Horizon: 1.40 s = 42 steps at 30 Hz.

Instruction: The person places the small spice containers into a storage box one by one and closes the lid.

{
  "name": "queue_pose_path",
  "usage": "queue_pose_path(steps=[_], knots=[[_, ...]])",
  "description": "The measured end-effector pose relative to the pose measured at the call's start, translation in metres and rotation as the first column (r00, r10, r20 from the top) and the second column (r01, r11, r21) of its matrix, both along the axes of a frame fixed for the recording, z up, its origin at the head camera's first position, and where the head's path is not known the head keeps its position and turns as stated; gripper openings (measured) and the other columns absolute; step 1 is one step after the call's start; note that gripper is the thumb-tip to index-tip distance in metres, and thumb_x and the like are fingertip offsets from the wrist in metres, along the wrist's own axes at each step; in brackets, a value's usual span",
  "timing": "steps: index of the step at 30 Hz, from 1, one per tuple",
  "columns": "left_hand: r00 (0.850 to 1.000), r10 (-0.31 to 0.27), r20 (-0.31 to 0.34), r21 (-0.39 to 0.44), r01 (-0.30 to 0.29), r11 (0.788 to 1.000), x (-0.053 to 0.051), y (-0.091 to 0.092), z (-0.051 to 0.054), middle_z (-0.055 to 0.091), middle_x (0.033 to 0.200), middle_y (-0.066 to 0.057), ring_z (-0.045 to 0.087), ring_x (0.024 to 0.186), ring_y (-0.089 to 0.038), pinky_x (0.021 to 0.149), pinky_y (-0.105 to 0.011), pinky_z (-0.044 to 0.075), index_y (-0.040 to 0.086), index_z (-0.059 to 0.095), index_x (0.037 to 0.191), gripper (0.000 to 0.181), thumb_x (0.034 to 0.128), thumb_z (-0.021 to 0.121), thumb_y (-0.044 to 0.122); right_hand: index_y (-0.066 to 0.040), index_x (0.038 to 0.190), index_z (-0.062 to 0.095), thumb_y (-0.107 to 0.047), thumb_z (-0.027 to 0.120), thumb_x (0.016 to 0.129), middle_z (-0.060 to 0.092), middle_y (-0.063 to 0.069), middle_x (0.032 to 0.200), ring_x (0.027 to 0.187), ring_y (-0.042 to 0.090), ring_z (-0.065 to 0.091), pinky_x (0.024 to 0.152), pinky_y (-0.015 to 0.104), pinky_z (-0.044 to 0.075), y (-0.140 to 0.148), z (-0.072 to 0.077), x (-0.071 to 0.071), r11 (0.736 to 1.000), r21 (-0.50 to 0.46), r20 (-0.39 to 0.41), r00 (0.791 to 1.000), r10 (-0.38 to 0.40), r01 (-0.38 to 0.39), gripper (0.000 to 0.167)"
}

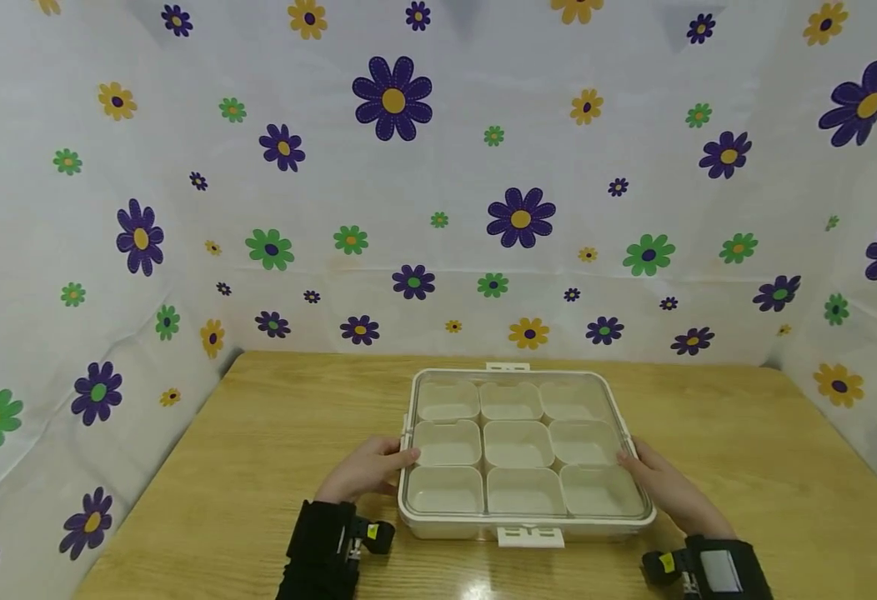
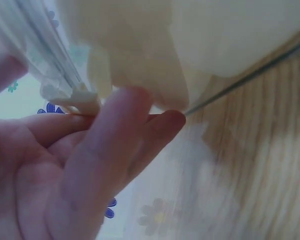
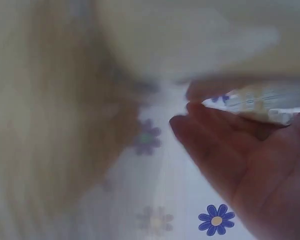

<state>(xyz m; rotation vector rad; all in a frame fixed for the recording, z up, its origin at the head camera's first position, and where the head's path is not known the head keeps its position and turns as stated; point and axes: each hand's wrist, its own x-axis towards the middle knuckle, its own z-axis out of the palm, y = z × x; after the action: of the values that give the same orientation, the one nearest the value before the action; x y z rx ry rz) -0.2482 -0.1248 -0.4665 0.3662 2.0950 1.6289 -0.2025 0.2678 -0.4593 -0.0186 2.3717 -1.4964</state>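
A divided storage box [image 1: 453, 528] with a clear, white-rimmed lid [image 1: 521, 377] is between my two hands in the head view. Through the lid show several cream cups [image 1: 519, 444] in rows, with no food visible in them. My left hand [image 1: 363, 469] grips the left side, thumb over the rim. On the right side, my right hand [image 1: 671, 487] holds the box the same way. Both wrist views show fingers under the pale box bottom [image 2: 150, 55], which is lifted off the table. The right wrist view is blurred.
The wooden table [image 1: 258, 433] extends to both sides of the box. Behind and beside it hangs a white cloth [image 1: 438, 167] printed with flowers. White latches stick out from the box, one at the front [image 1: 530, 537] and one at the back [image 1: 508, 367].
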Motion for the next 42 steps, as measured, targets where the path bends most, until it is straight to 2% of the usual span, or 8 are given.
queue_pose_path(steps=[6,12,20,23,28,33,36,42], knots=[[0.991,0.034,-0.131,-0.16,-0.055,0.986,0.002,0.001,0.007,0.059,0.098,-0.013,0.056,0.09,-0.026,0.072,-0.041,0.047,-0.006,0.054,0.11,0.041,0.0891,0.052,0.029,0.008,0.137,0.0,-0.043,0.031,0.094,0.002,0.033,0.139,0.125,0.048,0.002,0.093,0.062,0.012,0.005,0.005,-0.001,0.991,0.101,0.008,0.996,0.09,-0.09,0.073],[0.924,0.087,-0.372,-0.354,-0.228,0.907,0.016,-0.003,0.035,0.048,0.123,-0.021,0.043,0.113,-0.035,0.089,-0.049,0.034,-0.003,0.043,0.126,0.066,0.0774,0.066,0.036,0.017,0.131,0.012,-0.04,0.036,0.093,0.018,0.039,0.132,0.12,0.052,0.019,0.089,0.059,0.026,0.014,0.013,-0.01,0.959,0.237,0.028,0.988,0.153,-0.155,0.073],[0.876,-0.198,-0.441,-0.506,-0.06,0.86,0.045,0.015,0.066,0.06,0.102,-0.014,0.057,0.09,-0.026,0.076,-0.039,0.045,-0.003,0.053,0.114,0.06,0.066,0.077,0.023,0.019,0.127,0.021,-0.031,0.033,0.096,0.026,0.04,0.127,0.115,0.053,0.027,0.088,0.058,0.028,0.018,0.027,-0.048,0.927,0.356,-0.16,0.97,0.184,-0.117,0.06],[0.854,-0.264,-0.449,-0.595,-0.066,0.801,0.055,0.026,0.071,0.059,0.096,-0.014,0.057,0.082,-0.024,0.07,-0.034,0.045,-0.006,0.054,0.11,0.064,0.0608,0.08,0.026,0.02,0.126,0.022,-0.022,0.032,0.097,0.027,0.04,0.126,0.114,0.053,0.028,0.088,0.059,0.027,0.016,0.03,-0.062,0.925,0.359,-0.219,0.952,0.215,-0.126,0.052],[0.825,-0.356,-0.439,-0.76,-0.129,0.637,0.067,0.043,0.071,0.053,0.107,-0.022,0.053,0.095,-0.033,0.075,-0.037,0.045,-0.006,0.053,0.112,0.077,0.0568,0.08,0.041,0.021,0.127,0.018,-0.019,0.034,0.096,0.021,0.042,0.128,0.115,0.054,0.024,0.091,0.059,0.024,0.01,0.032,-0.079,0.913,0.372,-0.22,0.94,0.26,-0.166,0.053],[0.816,-0.372,-0.443,-0.804,-0.178,0.567,0.072,0.057,0.066,0.05,0.112,-0.026,0.048,0.102,-0.037,0.074,-0.039,0.047,-0.004,0.056,0.111,0.08,0.0517,0.081,0.044,0.021,0.128,0.016,-0.023,0.039,0.095,0.02,0.042,0.129,0.117,0.054,0.021,0.091,0.06,0.021,0.007,0.034,-0.086,0.892,0.412,-0.187,0.941,0.282,-0.185,0.059],[0.807,-0.374,-0.457,-0.812,-0.207,0.545,0.072,0.06,0.064,0.051,0.111,-0.026,0.048,0.102,-0.037,0.071,-0.04,0.048,-0.004,0.057,0.11,0.081,0.0494,0.083,0.043,0.021,0.127,0.019,-0.019,0.04,0.095,0.022,0.042,0.128,0.116,0.054,0.022,0.091,0.059,0.021,0.005,0.032,-0.089,0.879,0.435,-0.2,0.93,0.308,-0.197,0.056],[0.792,-0.371,-0.485,-0.798,-0.227,0.558,0.067,0.057,0.061,0.053,0.102,-0.02,0.049,0.097,-0.033,0.066,-0.036,0.048,-0.003,0.059,0.102,0.067,0.0529,0.083,0.036,0.021,0.127,0.021,-0.009,0.04,0.093,0.026,0.042,0.126,0.114,0.053,0.027,0.092,0.056,0.025,0.004,0.027,-0.097,0.867,0.449,-0.237,0.907,0.347,-0.215,0.05]])
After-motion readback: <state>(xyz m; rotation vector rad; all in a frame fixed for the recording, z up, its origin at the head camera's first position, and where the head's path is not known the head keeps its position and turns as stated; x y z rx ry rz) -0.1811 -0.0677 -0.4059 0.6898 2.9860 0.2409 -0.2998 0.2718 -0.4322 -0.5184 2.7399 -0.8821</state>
